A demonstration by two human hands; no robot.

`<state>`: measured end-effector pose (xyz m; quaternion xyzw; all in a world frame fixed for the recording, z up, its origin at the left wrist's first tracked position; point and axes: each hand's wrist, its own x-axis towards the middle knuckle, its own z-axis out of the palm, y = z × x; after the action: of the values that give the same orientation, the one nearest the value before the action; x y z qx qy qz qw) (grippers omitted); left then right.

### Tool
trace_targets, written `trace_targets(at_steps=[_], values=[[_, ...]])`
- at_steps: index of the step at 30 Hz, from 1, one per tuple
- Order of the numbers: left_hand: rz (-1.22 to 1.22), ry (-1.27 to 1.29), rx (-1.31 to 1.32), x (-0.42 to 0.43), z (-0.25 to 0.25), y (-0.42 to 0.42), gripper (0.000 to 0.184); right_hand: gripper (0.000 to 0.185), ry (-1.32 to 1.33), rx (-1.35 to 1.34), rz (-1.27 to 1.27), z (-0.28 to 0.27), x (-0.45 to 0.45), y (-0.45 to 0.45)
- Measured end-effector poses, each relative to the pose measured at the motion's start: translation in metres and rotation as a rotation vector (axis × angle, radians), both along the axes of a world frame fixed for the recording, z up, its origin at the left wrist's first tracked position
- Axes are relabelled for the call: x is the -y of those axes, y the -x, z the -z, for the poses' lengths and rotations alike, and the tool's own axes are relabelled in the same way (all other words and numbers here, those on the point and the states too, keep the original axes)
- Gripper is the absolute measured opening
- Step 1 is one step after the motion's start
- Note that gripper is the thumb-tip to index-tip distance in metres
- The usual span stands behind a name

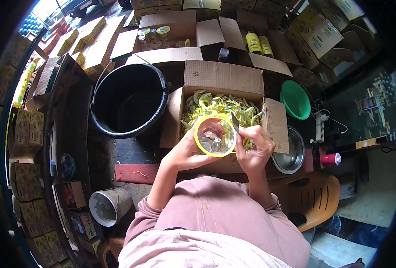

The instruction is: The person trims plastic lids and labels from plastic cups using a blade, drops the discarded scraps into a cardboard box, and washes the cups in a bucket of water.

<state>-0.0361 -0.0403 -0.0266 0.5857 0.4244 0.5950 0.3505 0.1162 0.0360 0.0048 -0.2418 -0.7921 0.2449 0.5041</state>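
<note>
My left hand is wrapped round a clear plastic cup with a bright yellow rim, its open mouth tilted up toward me. At the cup's right side my right hand pinches a small dark flat blade, which stands up close to the yellow rim. Whether the blade touches the rim I cannot tell. Just beyond both hands, an open cardboard box is filled with yellow-and-white crumpled scraps.
A large black bucket stands left of the box. On the right are a green bowl, a metal basin and a power strip. Behind, another open box holds several jars. A chair is at my right.
</note>
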Motion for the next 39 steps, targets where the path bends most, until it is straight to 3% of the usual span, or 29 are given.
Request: trace_targets(at_steps=[11, 14, 18, 21, 26, 39], values=[[0.046, 0.010, 0.121, -0.001, -0.004, -0.002, 0.063, 0.020, -0.082, 0.025, -0.008, 0.000, -0.002, 0.002], [0.102, -0.072, 0.014, -0.005, 0.000, -0.002, 0.070, 0.020, -0.052, 0.010, -0.022, 0.002, -0.005, 0.002], [0.007, 0.034, 0.119, -0.008, 0.004, -0.009, 0.087, 0.017, 0.000, -0.042, 0.012, 0.005, -0.004, 0.001], [-0.043, -0.026, 0.170, -0.011, 0.010, -0.009, 0.085, 0.015, 0.000, -0.068, 0.034, 0.004, 0.001, 0.001], [-0.141, -0.081, 0.173, -0.013, 0.005, -0.009, 0.064, 0.013, -0.034, -0.054, 0.071, 0.006, 0.008, 0.001], [-0.079, -0.040, 0.120, -0.010, 0.007, -0.010, 0.070, 0.014, -0.070, -0.041, 0.159, 0.007, 0.012, 0.002]])
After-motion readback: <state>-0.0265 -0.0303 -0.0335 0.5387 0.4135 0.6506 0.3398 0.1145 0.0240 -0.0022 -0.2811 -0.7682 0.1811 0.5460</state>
